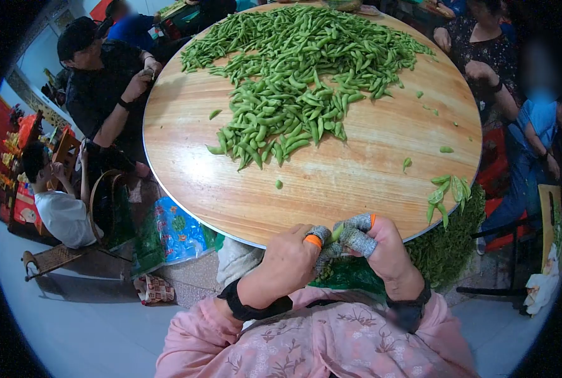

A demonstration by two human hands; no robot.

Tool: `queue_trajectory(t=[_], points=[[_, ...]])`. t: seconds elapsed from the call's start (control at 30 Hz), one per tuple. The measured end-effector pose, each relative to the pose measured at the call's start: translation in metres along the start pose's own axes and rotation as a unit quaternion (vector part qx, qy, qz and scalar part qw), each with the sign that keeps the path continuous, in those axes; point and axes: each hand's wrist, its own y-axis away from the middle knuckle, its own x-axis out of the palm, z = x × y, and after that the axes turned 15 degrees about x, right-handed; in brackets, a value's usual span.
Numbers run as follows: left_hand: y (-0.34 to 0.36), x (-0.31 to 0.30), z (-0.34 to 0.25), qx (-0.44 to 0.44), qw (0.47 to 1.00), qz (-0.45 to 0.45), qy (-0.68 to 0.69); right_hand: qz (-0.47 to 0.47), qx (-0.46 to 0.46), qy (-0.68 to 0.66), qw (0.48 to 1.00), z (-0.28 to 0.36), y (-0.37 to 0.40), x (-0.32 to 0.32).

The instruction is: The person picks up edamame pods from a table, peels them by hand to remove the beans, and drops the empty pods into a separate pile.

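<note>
Both hands meet at the near edge of a round wooden table (186,145). A green soybean pod (337,234) is pinched between them. My left hand (288,257) is closed on one side of the pod, with a grey knitted finger cover and an orange band on it. On the other side my right hand (385,252) closes around the pod, its fingers in the same grey covers. A large heap of green pods (306,69) spreads over the far and middle table. Several opened pods (446,195) lie near the right edge.
A pile of green scraps (448,246) lies below the table at right. A blue plastic bag (179,230) and a white cloth (235,259) are at left. People sit around the table, one in black (98,88) at left. A chair (539,233) stands at right.
</note>
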Motion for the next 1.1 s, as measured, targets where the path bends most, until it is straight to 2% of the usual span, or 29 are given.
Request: queue_trajectory(t=[0.13,0.2,0.23,0.3,0.33,0.4,0.43,0.5,0.53,0.6,0.63,0.7,0.73,0.8,0.83,0.9,1.03,1.1], points=[[0.004,0.008,0.001,-0.046,0.995,-0.015,0.089,0.031,-0.008,-0.036,0.999,-0.006,-0.001,-0.001],[0.003,0.006,0.001,-0.101,0.949,-0.098,0.281,0.036,-0.059,-0.071,0.995,-0.015,-0.005,0.0],[0.005,0.008,0.002,-0.101,0.949,-0.097,0.281,0.036,-0.059,-0.071,0.995,-0.016,-0.006,0.0],[0.01,0.013,0.005,-0.17,0.869,-0.137,0.445,0.049,-0.085,-0.076,0.992,-0.017,-0.007,0.001],[0.009,0.012,0.004,-0.17,0.869,-0.137,0.444,0.05,-0.086,-0.076,0.992,-0.018,-0.008,0.0],[0.004,0.007,0.001,-0.269,0.763,-0.137,0.572,0.007,-0.124,-0.028,0.992,-0.019,-0.012,-0.001],[0.003,0.006,0.001,-0.269,0.764,-0.138,0.57,0.01,-0.125,-0.028,0.992,-0.014,-0.01,-0.001],[0.001,0.004,-0.001,-0.124,0.907,-0.104,0.387,0.016,-0.046,-0.002,0.999,-0.001,0.0,0.001],[0.0,0.002,0.001,-0.125,0.907,-0.105,0.387,0.016,-0.046,-0.001,0.999,-0.001,-0.001,0.0],[-0.002,-0.005,0.005,-0.18,0.843,-0.065,0.503,0.041,-0.09,0.036,0.994,-0.003,-0.001,-0.003],[-0.002,-0.005,0.005,-0.18,0.842,-0.064,0.504,0.039,-0.089,0.036,0.995,-0.004,0.0,-0.003],[-0.002,-0.007,0.004,-0.265,0.773,-0.052,0.574,0.026,-0.11,0.037,0.993,-0.005,0.0,-0.001],[-0.003,-0.007,0.004,-0.265,0.773,-0.052,0.574,0.026,-0.11,0.037,0.993,-0.004,0.0,0.0],[-0.004,-0.008,0.004,-0.185,0.88,-0.039,0.435,0.007,-0.118,0.113,0.987,-0.001,0.002,0.003],[-0.005,-0.008,0.004,-0.186,0.88,-0.039,0.435,0.007,-0.117,0.113,0.987,0.001,0.003,0.005],[-0.007,-0.006,0.006,-0.166,0.932,-0.003,0.322,-0.047,-0.14,0.237,0.96,0.005,0.005,0.007],[-0.006,-0.003,0.008,-0.212,0.915,-0.008,0.342,-0.064,-0.16,0.239,0.956,0.003,0.003,0.008],[-0.005,-0.003,0.009,-0.152,0.917,-0.01,0.368,-0.077,-0.097,0.113,0.986,0.003,0.003,0.007]])
